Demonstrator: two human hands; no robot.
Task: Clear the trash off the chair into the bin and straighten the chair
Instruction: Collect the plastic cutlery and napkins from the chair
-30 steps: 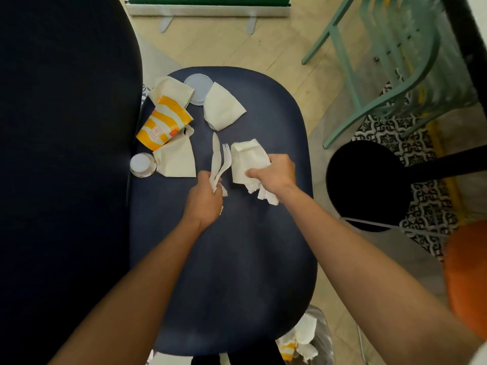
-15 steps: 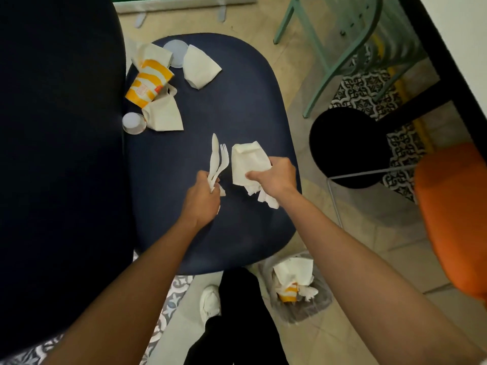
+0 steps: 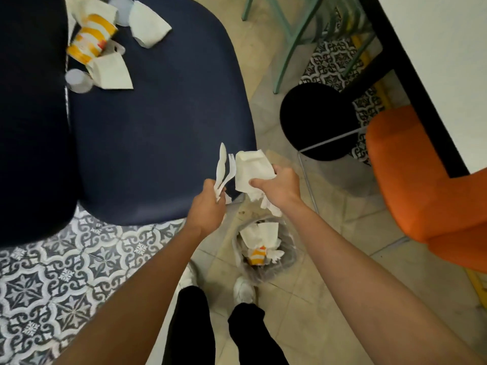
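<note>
Navy chair seat (image 3: 158, 122), patterned floor tiles (image 3: 52, 272)

Bin (image 3: 288, 255) on floor, right of chair (image 3: 158, 127).

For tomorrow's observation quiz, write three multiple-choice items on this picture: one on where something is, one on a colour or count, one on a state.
1. Where is the bin?
A. on the floor by the person's feet
B. on the blue chair
C. on the orange chair

2. How many pieces of cutlery does the left hand hold?
A. one
B. two
C. four

3. What state is the right hand in?
A. open and empty
B. flat on the seat
C. shut on a napkin

Answers:
1 A: the bin stands on the tiles beside the white shoes.
2 B: a knife and a fork stick up from the fist.
3 C: its fingers pinch the crumpled white napkin above the bin.
</note>
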